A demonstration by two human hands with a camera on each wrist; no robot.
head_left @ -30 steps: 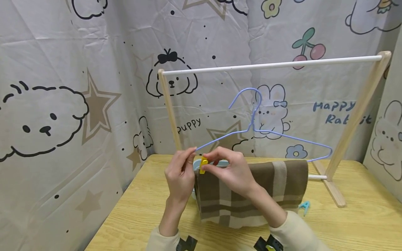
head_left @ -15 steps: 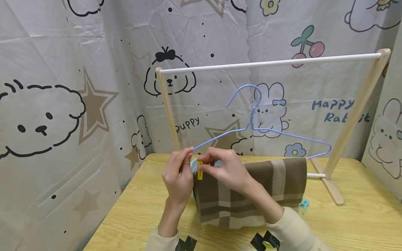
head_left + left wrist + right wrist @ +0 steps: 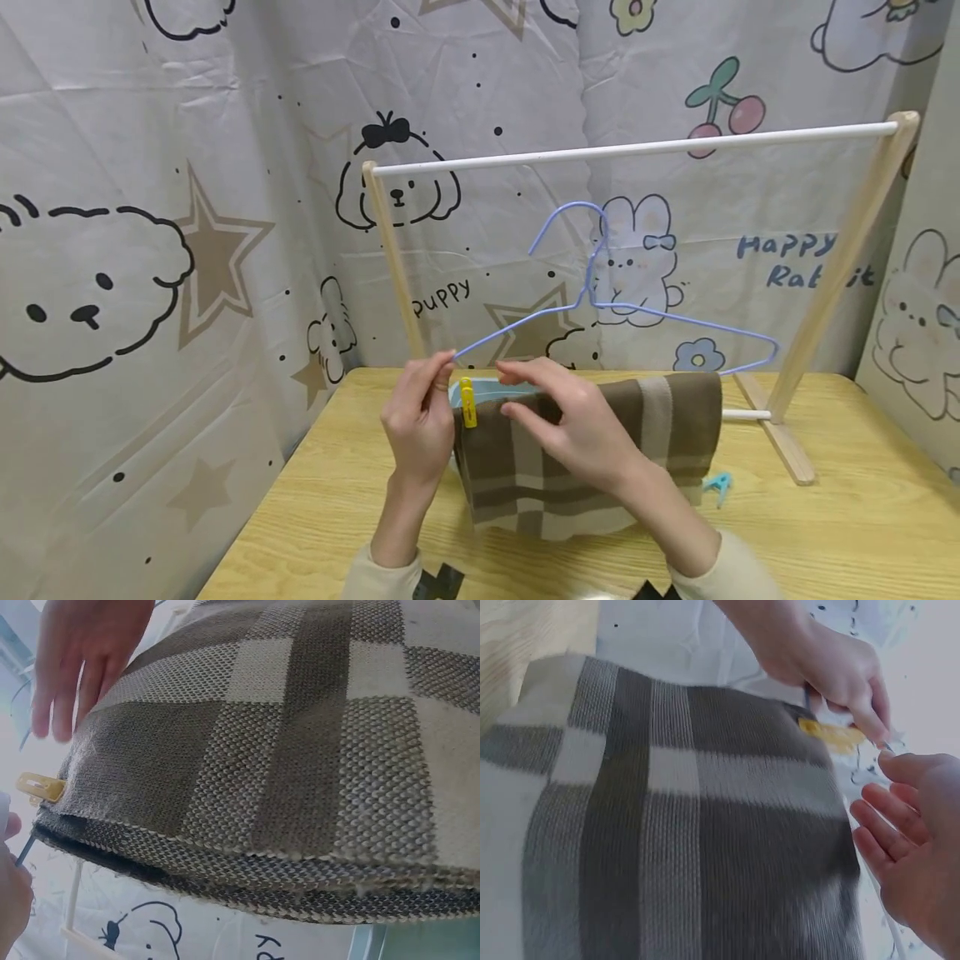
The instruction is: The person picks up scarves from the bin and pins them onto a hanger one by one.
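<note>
A brown plaid cloth (image 3: 585, 475) hangs folded over the bottom of a blue wire hanger (image 3: 525, 319). At the hanger's left end, my left hand (image 3: 422, 417) pinches the wire between thumb and fingers. Just right of those fingers, a yellow clothespin (image 3: 468, 403) is clipped upright on the cloth's top left corner. My right hand (image 3: 577, 425) is apart from the clothespin, its thumb and fingers spread in front of the cloth's top edge. In the right wrist view, the right hand (image 3: 922, 832) has nothing between its fingers.
A wooden rack with a white top rail (image 3: 637, 150) stands behind the hanger. On the wooden table (image 3: 322, 500), a teal clothespin (image 3: 718, 487) lies right of the cloth. Part of a light blue container (image 3: 491, 388) shows behind the cloth.
My right hand has let go of the yellow clothespin and drawn back to the right, its fingers spreading. The clothespin stays on the cloth. My left hand still holds the hanger's end.
</note>
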